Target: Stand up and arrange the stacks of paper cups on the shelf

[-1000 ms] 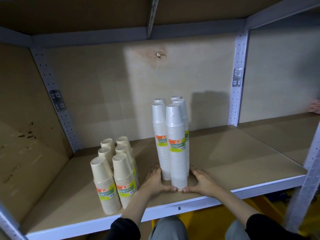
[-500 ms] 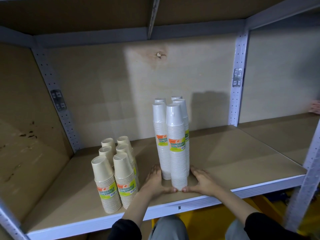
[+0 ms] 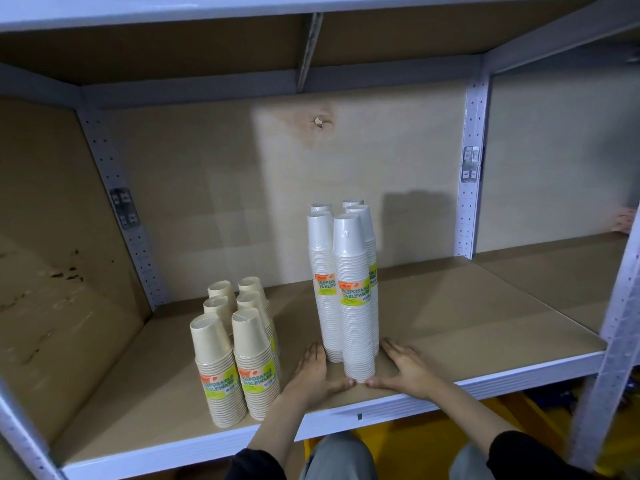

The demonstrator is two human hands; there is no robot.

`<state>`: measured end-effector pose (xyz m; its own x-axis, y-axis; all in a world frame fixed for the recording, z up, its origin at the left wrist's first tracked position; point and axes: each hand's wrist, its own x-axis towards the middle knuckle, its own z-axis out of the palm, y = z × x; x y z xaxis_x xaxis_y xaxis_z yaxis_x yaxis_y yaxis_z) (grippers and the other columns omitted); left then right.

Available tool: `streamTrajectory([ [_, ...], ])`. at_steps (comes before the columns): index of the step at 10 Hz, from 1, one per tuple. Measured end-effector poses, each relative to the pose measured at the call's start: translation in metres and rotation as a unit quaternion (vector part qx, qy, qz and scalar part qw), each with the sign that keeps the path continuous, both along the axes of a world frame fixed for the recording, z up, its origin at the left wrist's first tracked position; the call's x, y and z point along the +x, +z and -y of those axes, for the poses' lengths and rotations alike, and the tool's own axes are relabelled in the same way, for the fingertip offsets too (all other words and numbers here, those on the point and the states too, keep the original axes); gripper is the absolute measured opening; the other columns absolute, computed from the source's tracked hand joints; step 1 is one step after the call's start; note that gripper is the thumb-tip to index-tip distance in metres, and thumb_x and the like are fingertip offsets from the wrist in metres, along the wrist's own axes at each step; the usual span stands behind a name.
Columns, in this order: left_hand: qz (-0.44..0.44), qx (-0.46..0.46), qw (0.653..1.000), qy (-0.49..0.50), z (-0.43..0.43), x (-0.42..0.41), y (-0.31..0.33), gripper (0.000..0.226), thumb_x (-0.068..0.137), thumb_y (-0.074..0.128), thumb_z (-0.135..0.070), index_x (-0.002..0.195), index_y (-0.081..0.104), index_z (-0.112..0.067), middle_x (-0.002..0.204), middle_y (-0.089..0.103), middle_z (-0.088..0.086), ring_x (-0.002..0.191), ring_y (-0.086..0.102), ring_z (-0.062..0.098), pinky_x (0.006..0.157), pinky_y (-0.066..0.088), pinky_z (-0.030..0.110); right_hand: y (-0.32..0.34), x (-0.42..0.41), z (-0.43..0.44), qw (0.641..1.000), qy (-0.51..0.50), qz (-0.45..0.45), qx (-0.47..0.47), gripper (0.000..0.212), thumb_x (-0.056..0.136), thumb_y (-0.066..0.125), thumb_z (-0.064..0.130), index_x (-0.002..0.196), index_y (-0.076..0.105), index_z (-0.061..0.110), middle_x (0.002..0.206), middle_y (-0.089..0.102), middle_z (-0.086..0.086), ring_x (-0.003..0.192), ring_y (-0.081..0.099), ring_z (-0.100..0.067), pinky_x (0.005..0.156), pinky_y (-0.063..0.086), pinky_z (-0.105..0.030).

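Several tall stacks of white paper cups (image 3: 353, 299) stand upright in a tight cluster at the middle front of the shelf board (image 3: 467, 323), wrapped in plastic with orange and green labels. My left hand (image 3: 313, 374) lies flat against the cluster's left base. My right hand (image 3: 407, 368) lies against its right base. Both thumbs touch the foot of the front stack, and the fingers are spread. To the left, several shorter stacks of beige cups (image 3: 239, 358) stand upright in two rows, apart from my hands.
White perforated uprights (image 3: 472, 168) frame the bay, with a cardboard back wall behind. The upper shelf hangs low overhead. The white front rail (image 3: 485, 379) runs just below my wrists. Someone's fingers (image 3: 625, 220) show at the far right edge. Yellow floor lies below.
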<state>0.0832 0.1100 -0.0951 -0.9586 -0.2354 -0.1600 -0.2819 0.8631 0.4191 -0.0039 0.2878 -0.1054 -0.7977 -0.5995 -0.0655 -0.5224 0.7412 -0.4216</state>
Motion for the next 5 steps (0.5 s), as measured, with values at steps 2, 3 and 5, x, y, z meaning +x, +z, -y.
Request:
streamTrajectory([
  [2,0.003,-0.016,1.0,-0.001,-0.003,0.004,0.002,0.098,0.087,0.05,-0.054,0.149,-0.007,-0.004,0.159,-0.009,0.012,0.149,-0.005,0.023,0.121,0.003,0.034,0.0,0.005,-0.001,1.0,-0.008,-0.002,0.01,0.143,0.031,0.019,0.1,0.149,0.013,0.021,0.158,0.017,-0.001,0.144,0.022,-0.021,0.12,0.016,-0.035],
  [3,0.009,-0.026,1.0,-0.002,-0.005,0.005,0.004,0.094,0.089,0.049,-0.051,0.149,-0.005,-0.003,0.159,-0.006,0.013,0.149,-0.002,0.024,0.121,0.004,0.034,0.005,0.01,-0.003,0.999,-0.014,-0.003,0.028,0.153,0.021,0.006,0.1,0.15,0.012,0.017,0.159,0.013,-0.003,0.145,0.017,-0.019,0.12,0.011,-0.034],
  [5,0.003,-0.038,0.999,-0.016,-0.021,0.022,0.007,0.071,0.098,0.035,-0.037,0.149,0.0,-0.001,0.159,0.004,0.014,0.148,0.007,0.024,0.12,0.012,0.033,0.006,0.02,-0.006,0.998,-0.002,0.005,0.066,0.111,0.066,0.032,0.083,0.149,0.013,0.012,0.159,0.011,-0.005,0.146,0.014,-0.017,0.12,0.01,-0.031],
])
